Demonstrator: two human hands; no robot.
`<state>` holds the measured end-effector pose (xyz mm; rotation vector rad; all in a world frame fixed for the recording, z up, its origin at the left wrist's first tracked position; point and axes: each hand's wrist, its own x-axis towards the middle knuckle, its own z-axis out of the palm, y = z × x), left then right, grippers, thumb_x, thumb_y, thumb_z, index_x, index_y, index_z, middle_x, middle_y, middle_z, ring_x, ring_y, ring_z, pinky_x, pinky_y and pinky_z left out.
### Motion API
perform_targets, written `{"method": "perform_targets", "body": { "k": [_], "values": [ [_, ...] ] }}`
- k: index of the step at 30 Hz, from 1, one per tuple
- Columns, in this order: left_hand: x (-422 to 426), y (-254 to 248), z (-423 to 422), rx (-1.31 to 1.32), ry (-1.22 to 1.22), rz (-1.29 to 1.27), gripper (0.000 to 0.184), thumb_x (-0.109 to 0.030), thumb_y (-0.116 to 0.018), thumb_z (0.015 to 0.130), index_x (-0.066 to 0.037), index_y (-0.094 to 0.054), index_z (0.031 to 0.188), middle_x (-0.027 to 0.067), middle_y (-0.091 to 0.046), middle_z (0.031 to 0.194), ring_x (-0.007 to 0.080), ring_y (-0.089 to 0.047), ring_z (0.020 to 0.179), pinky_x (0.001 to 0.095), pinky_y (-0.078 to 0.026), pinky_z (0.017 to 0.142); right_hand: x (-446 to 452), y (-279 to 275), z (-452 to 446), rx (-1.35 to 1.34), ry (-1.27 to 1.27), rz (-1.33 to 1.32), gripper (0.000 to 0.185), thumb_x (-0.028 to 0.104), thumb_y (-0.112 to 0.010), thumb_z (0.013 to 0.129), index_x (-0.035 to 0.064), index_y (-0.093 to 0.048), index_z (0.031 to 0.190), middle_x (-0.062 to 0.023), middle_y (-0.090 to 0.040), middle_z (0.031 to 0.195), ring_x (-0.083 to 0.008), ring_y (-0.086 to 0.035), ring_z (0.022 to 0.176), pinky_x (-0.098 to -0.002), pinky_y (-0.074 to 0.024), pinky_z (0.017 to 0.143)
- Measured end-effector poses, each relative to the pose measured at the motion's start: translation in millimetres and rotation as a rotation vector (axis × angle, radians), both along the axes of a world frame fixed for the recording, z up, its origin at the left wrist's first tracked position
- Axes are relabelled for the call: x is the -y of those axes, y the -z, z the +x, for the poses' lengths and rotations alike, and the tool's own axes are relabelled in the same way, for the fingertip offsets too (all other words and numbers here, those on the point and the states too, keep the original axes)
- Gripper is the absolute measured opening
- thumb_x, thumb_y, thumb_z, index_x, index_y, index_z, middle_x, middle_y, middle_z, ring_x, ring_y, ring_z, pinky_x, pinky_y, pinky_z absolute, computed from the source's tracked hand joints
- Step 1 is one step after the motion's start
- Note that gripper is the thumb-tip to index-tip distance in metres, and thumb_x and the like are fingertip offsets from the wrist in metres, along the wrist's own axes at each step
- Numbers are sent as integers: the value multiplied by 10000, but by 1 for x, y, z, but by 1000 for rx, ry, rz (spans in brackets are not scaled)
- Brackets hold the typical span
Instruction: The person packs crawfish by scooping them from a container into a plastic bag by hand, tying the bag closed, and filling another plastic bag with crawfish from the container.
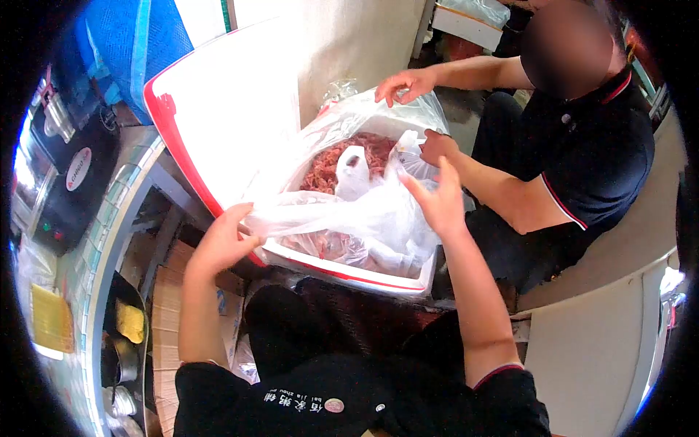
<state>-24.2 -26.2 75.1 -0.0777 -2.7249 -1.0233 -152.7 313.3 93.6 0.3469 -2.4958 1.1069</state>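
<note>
A white foam box [349, 275] with red edges stands before me, lined with a clear plastic bag [320, 218]. Inside lies a heap of small reddish-brown pieces [328, 166], perhaps seafood; their kind is unclear. A white plastic bag [353, 175] rests on the heap. At the box's near left corner, my left hand [222, 244] pinches the edge of the clear bag between thumb and fingers. My right hand [440, 204] is over the right side, thumb and fingers spread apart against the plastic. The plastic stretches between both hands.
Across the box sits a co-worker [597, 146], one hand [408, 86] over the far rim and the other hand [439, 148] at the bag's right side. The box lid [226, 109] leans up at left. A tiled counter [87, 291] holds a yellow sponge-like block [52, 319].
</note>
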Motion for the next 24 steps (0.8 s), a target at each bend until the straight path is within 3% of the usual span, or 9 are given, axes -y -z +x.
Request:
{"method": "perform_targets", "body": {
  "k": [5, 9, 10, 12, 14, 16, 19, 21, 24],
  "values": [
    [-30, 12, 30, 524, 247, -39, 494, -289, -677, 754, -121, -496, 1182, 201, -637, 845, 326, -633, 795, 383, -494, 707, 48, 44, -55, 75, -5, 210, 861, 457, -769, 621, -69, -435, 1215, -268, -538, 1143, -358, -533, 1086, -395, -430, 895],
    [-7, 48, 42, 591, 124, -314, 337, -401, -532, 833, -107, -637, 957, 172, -641, 903, 347, -610, 850, 445, -473, 758, 46, 91, -54, 462, -308, 698, 638, 377, -740, 633, -55, -546, 1060, -251, -603, 989, -374, -581, 948, -401, -464, 825],
    [-7, 37, 41, 547, 72, -351, 292, -357, -556, 815, -94, -647, 904, 189, -637, 850, 353, -613, 827, 447, -476, 744, 43, 106, -52, 514, -400, 893, 499, 326, -714, 660, -35, -595, 985, -238, -622, 928, -375, -599, 884, -406, -475, 790],
    [-13, 11, 28, 429, 46, -293, 296, -308, -604, 778, -51, -635, 920, 192, -629, 884, 340, -601, 891, 425, -468, 791, 36, 136, -49, 520, -408, 891, 381, 278, -677, 689, -14, -617, 927, -217, -629, 860, -368, -603, 824, -411, -475, 753],
    [-34, 14, 7, -63, 141, -102, 311, -230, -646, 742, -47, -636, 993, 152, -631, 926, 315, -597, 917, 399, -463, 826, 29, 142, -42, 523, -413, 887, 270, 230, -641, 717, 7, -639, 869, -196, -637, 792, -362, -608, 763, -415, -474, 716],
    [-75, 21, -24, -486, 298, -53, 349, -254, -668, 730, -23, -625, 988, 147, -617, 958, 319, -581, 939, 402, -453, 834, 22, 111, -36, 402, -364, 483, 203, 163, -555, 768, 1, -660, 830, -200, -643, 870, -354, -618, 807, -408, -483, 728],
    [-90, 69, -49, -608, 253, -542, 259, -228, -624, 740, -35, -625, 912, 152, -624, 877, 336, -597, 847, 423, -470, 776, 9, 67, -32, 268, -186, 293, 211, 191, -576, 800, 11, -655, 876, -180, -646, 832, -335, -621, 752, -398, -471, 686],
    [-84, 84, -45, 248, 538, -575, 197, -191, -565, 737, -48, -615, 863, 149, -630, 823, 361, -604, 783, 444, -477, 734, 2, 42, -21, 195, -153, 260, 211, 196, -584, 808, 9, -652, 879, -174, -647, 807, -329, -621, 734, -396, -469, 679],
    [-64, 88, -4, 421, 724, -468, 187, -166, -524, 729, -57, -608, 856, 170, -626, 795, 373, -600, 755, 452, -477, 706, -1, 7, 7, 161, -141, 61, 186, 168, -587, 814, 7, -638, 893, -163, -642, 798, -309, -621, 731, -382, -472, 682]
  ]
}}
